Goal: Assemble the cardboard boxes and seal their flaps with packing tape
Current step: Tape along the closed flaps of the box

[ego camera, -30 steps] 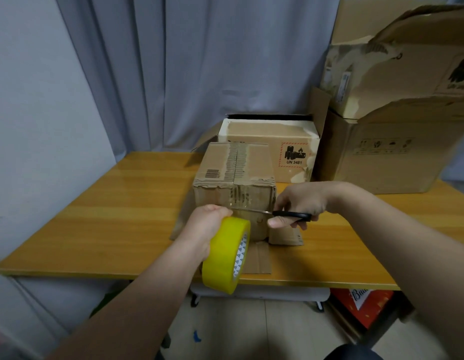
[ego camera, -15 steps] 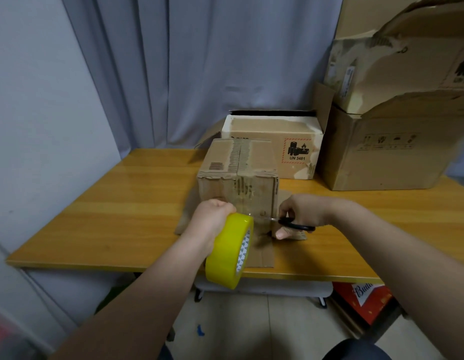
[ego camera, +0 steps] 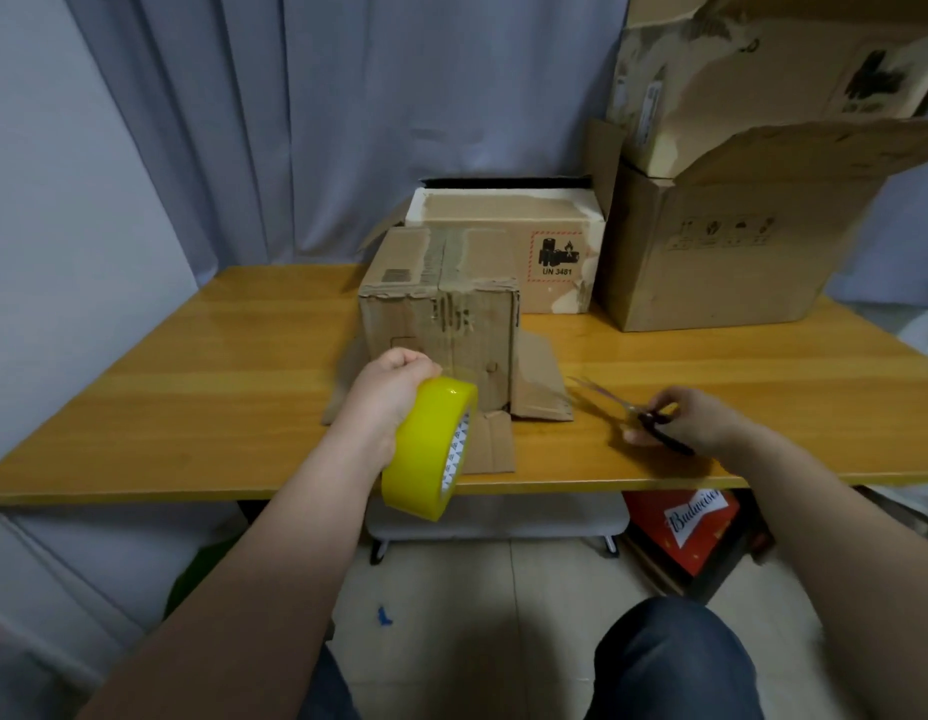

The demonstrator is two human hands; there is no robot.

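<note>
Box: the small cardboard box [ego camera: 441,314] stands near the middle of the table [ego camera: 192,397], straight ahead of the person.
Seam: a tape strip covers the top seam and runs down onto the near face; its long axis points away from the person.
Lower flaps: splayed flat on the table on the left, right and near sides (so the bottom looks unsealed).
Tape roll: the yellow tape roll [ego camera: 431,449] stands on edge just before the near face; I cannot tell whether a clear strip joins it to the box.
Left hand: the left hand [ego camera: 389,387] is a fist clenched on the roll's upper rim, close to the box face.
Right hand: the right hand [ego camera: 695,418] is low over the table, well right of the box, its fingers curled round the black handles of the scissors [ego camera: 638,413].
Scissors: the blades are blurred and point up-left toward the box's right flap.
Key relation: the box lies directly beyond the left fist, which is the nearer hand; the right hand is off to the side.
Step (judged): this strip looks finished; turning the box over for the splayed flaps probably comes next.
Around: a white-edged box [ego camera: 508,220] and a large open box [ego camera: 711,252] stand behind.
</note>
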